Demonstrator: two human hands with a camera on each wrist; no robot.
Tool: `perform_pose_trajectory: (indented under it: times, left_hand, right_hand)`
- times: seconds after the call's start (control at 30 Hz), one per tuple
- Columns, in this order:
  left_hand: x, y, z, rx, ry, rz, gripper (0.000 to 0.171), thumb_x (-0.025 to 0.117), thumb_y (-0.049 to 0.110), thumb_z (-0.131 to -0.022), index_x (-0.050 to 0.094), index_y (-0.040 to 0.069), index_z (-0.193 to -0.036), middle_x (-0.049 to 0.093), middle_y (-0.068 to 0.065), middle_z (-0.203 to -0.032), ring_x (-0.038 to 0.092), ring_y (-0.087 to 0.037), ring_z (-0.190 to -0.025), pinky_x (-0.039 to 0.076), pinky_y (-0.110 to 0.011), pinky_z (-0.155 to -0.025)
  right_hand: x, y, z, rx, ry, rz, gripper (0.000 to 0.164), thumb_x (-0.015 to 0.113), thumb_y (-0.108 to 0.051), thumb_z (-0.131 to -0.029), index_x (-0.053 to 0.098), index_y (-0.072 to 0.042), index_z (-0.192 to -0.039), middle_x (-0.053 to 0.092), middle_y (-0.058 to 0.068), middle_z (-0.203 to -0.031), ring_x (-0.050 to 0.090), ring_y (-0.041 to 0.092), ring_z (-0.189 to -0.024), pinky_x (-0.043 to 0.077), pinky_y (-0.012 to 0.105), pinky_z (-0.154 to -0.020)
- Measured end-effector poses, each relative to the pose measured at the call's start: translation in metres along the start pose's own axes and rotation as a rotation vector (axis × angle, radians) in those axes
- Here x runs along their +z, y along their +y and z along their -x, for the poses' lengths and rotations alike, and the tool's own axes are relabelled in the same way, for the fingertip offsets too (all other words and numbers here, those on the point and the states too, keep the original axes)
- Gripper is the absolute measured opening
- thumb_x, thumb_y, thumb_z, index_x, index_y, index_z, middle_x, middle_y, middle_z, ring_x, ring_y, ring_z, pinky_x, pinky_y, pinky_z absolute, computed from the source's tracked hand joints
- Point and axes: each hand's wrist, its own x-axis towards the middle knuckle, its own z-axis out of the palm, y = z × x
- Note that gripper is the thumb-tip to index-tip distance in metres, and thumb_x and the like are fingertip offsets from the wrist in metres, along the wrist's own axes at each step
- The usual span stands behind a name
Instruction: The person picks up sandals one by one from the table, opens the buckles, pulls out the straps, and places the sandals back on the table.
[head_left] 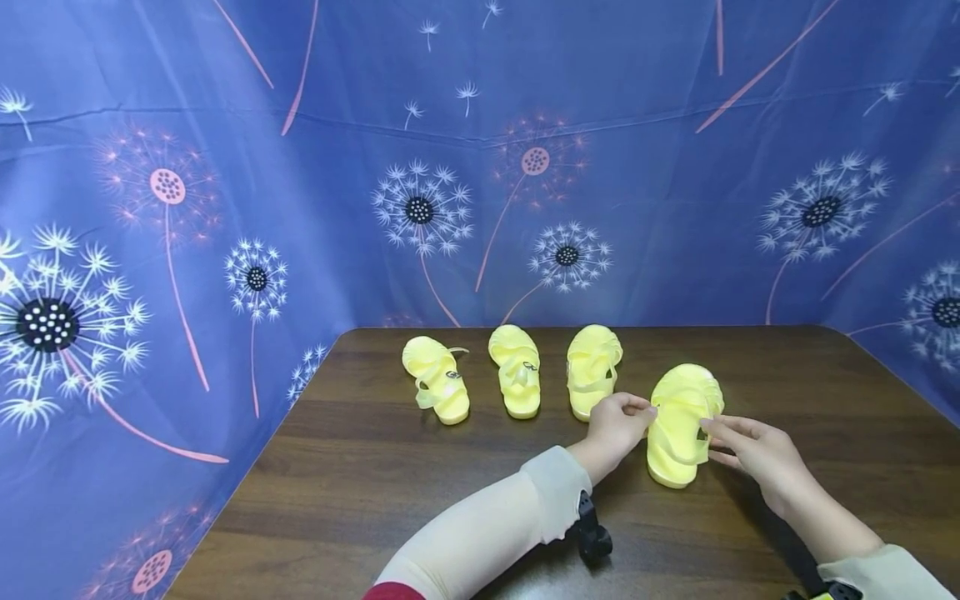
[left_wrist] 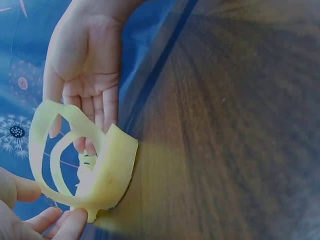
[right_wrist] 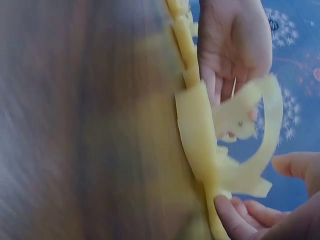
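Observation:
Nearest my hands, a yellow strappy sandal [head_left: 678, 425] lies on the table, toe end away from me. My left hand [head_left: 618, 429] pinches its left side near the strap; in the left wrist view the left hand's fingertips [left_wrist: 72, 222] press on the sandal's edge. On the other side my right hand [head_left: 765, 458] holds the sandal by its right edge and strap. A loose strap loop [right_wrist: 272, 120] arches above the sole in the right wrist view, close to the right thumb. The sandal covers some of the fingertips.
Three more yellow sandals stand in a row behind and left: one at far left [head_left: 438, 379], one in the middle [head_left: 517, 371], one just behind my left hand [head_left: 592, 367]. The dark wooden table [head_left: 337, 500] meets a blue dandelion-print cloth [head_left: 315, 208] at its back edge.

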Motion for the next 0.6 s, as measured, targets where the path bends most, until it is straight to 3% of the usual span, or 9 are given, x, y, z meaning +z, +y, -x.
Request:
perform_pose_trajectory:
  times: [0.1, 0.3, 0.43, 0.53, 0.6]
  left_hand:
    - [-0.003, 0.001, 0.004, -0.035, -0.025, 0.046, 0.006, 0.074, 0.012, -0.085, 0.071, 0.007, -0.088, 0.066, 0.003, -0.078, 0.063, -0.009, -0.071, 0.055, -0.022, -0.064]
    - [-0.006, 0.003, 0.013, -0.121, -0.104, 0.137, 0.015, 0.07, 0.013, -0.089, 0.069, 0.002, -0.099, 0.067, -0.006, -0.1, 0.068, -0.025, -0.095, 0.059, -0.038, -0.081]
    - [-0.007, 0.004, 0.02, -0.144, -0.115, 0.159, 0.02, 0.071, 0.012, -0.088, 0.067, -0.001, -0.102, 0.066, -0.01, -0.105, 0.068, -0.028, -0.095, 0.058, -0.04, -0.081]
    - [-0.007, 0.004, 0.023, -0.163, -0.115, 0.143, 0.023, 0.073, 0.013, -0.087, 0.067, -0.001, -0.103, 0.066, -0.013, -0.108, 0.07, -0.032, -0.091, 0.058, -0.042, -0.082]
    - [-0.008, 0.003, 0.026, -0.173, -0.118, 0.128, 0.024, 0.073, 0.014, -0.086, 0.067, -0.001, -0.103, 0.066, -0.013, -0.11, 0.07, -0.033, -0.089, 0.058, -0.043, -0.083]
  right_hand:
    - [0.007, -0.002, 0.005, 0.003, -0.025, -0.047, 0.086, 0.045, -0.051, -0.099, 0.016, 0.014, -0.148, 0.018, 0.035, -0.153, 0.055, 0.028, -0.12, 0.028, 0.066, -0.107]
    - [0.018, -0.005, 0.012, 0.029, -0.098, -0.179, 0.084, 0.041, -0.048, -0.102, 0.007, 0.013, -0.148, 0.007, 0.031, -0.156, 0.018, 0.047, -0.141, 0.018, 0.066, -0.112]
    - [0.022, -0.005, 0.016, 0.041, -0.111, -0.222, 0.082, 0.036, -0.047, -0.103, 0.007, 0.015, -0.147, 0.001, 0.031, -0.157, 0.013, 0.045, -0.142, 0.037, 0.046, -0.111]
    - [0.026, -0.005, 0.02, 0.063, -0.12, -0.267, 0.081, 0.035, -0.046, -0.104, 0.005, 0.015, -0.147, -0.006, 0.031, -0.157, 0.011, 0.045, -0.143, 0.049, 0.029, -0.097]
    - [0.028, -0.005, 0.022, 0.076, -0.122, -0.296, 0.08, 0.034, -0.046, -0.104, 0.003, 0.014, -0.148, -0.009, 0.03, -0.157, 0.011, 0.044, -0.143, 0.051, 0.023, -0.091]
